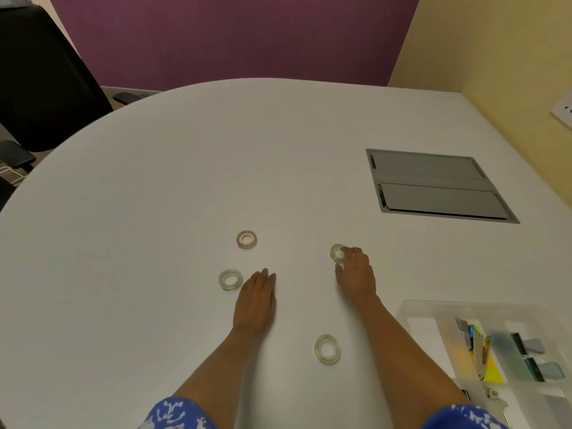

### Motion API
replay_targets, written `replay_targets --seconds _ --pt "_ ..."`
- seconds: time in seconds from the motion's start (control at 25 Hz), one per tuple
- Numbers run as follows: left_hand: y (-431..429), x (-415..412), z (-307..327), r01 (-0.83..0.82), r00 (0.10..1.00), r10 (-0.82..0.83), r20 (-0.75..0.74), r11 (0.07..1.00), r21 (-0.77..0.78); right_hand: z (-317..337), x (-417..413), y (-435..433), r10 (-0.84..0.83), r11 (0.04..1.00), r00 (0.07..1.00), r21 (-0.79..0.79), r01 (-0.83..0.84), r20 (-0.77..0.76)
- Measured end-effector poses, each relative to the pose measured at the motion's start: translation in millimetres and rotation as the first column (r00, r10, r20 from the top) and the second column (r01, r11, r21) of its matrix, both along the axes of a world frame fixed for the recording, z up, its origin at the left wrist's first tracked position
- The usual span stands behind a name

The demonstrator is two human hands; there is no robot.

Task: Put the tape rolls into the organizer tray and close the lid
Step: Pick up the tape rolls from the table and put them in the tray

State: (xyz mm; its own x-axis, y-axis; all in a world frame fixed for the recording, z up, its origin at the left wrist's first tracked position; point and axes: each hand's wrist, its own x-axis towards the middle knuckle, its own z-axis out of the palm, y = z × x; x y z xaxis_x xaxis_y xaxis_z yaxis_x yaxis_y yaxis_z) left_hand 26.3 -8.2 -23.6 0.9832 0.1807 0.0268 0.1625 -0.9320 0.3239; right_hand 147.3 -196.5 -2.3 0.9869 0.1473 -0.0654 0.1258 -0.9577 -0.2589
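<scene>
Several clear tape rolls lie on the white table (154, 196). One roll (246, 240) lies far centre, one (230, 279) sits just left of my left hand (256, 300), and one (327, 349) rests near me between my forearms. My left hand lies flat on the table, palm down, holding nothing. My right hand (356, 272) has its fingertips closed around a fourth roll (335, 252) that still rests on the table. The translucent organizer tray (418, 308) stands at the lower right, its compartments showing through; I cannot tell where its lid is.
The tray holds a stapler, yellow notes and binder clips (532, 346). A grey cable hatch (433, 187) is set flush into the table at the far right. A black chair (37, 75) stands beyond the table's left edge.
</scene>
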Motion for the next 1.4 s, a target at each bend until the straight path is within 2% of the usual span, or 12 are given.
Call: replay_targets --seconds 0.16,0.28,0.4,0.64,0.8,1.04,1.4 --pt "-1 5 -1 0.041 0.999 -0.043 0.027 0.997 0.063 -4 13 6 -0.009 0.992 0.998 0.128 0.017 -0.067" --pt "-2 4 -6 0.030 0.999 -0.031 0.025 0.998 0.051 -6 20 8 0.020 0.989 0.992 0.146 -0.002 -0.121" --pt "-4 2 -10 0.031 0.999 -0.031 0.017 0.998 0.046 -6 20 8 0.039 0.991 0.996 0.134 -0.028 -0.085" --pt "-8 -7 -19 -0.004 1.000 0.004 -0.012 1.000 0.006 11 9 -1 -0.034 0.939 0.998 0.339 0.048 -0.048" --pt "-12 -22 -24 0.003 0.998 -0.003 -0.064 1.000 0.008 31 -8 -18 -0.033 0.907 0.999 0.421 0.012 0.042" --pt "-23 -49 -23 0.006 0.996 -0.006 -0.090 1.000 -0.005 57 -45 -65 -0.101 0.908 0.982 0.419 0.025 0.160" --pt "-33 -60 -13 -0.007 0.988 0.011 -0.154 1.000 0.027 64 -92 -132 -0.292 0.897 0.954 0.367 0.247 0.073"
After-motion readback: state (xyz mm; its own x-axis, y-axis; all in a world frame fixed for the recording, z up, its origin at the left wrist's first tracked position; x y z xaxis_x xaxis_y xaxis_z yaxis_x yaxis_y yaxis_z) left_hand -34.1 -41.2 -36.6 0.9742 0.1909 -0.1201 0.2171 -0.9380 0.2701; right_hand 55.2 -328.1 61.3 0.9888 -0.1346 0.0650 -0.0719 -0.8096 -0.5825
